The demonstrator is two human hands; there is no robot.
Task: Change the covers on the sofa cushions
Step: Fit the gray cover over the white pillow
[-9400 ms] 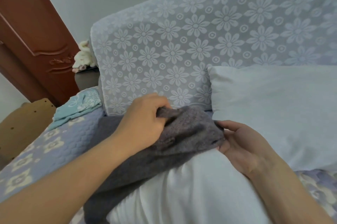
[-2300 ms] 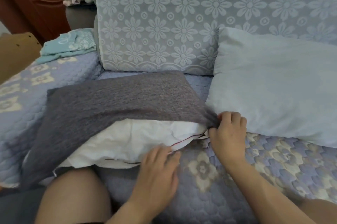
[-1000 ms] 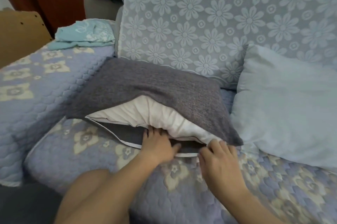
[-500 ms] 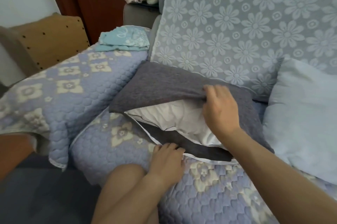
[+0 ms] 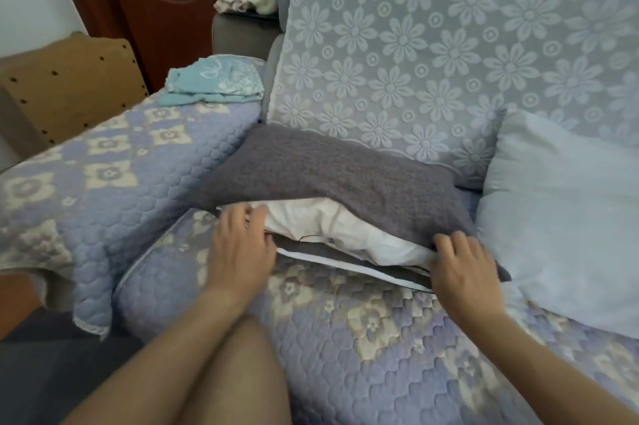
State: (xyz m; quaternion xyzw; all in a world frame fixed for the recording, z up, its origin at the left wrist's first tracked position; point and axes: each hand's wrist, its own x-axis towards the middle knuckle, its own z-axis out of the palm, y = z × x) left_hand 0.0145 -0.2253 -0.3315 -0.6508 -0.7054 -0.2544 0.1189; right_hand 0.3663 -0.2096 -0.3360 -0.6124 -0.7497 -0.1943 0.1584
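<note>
Since the previous frame the right hand (image 5: pixel 461 263) has come down from the upper flap of the grey cover (image 5: pixel 332 172) to its near right corner, and the left hand (image 5: pixel 238 244) has moved up from the quilted seat (image 5: pixel 363 338) to the left end of the opening. The cushion lies flat on the seat, its far edge against the floral backrest (image 5: pixel 432 54), beside a pale blue pillow (image 5: pixel 567 206). The white insert (image 5: pixel 349 227) bulges from the open mouth of the cover along the near edge.

Left fingers (image 5: pixel 252 217) are extended, pressing on the insert where it meets the cover; nothing is clasped. Right fingers are curled onto the cover's corner; whether they actually pinch the fabric cannot be told.

Likely hazards, as judged from this layout:
- The insert stands proud of the opening. Closing the cover over it could trap white fabric in the closure.
- If the left hand pushes without the right corner anchored, the whole cushion may slide toward the backrest rather than the insert seating.
- Uneven stuffing could leave the far corners empty and the near edge lumpy.

A folded teal cloth (image 5: pixel 214 85) rests on the armrest (image 5: pixel 114 161), well apart.
</note>
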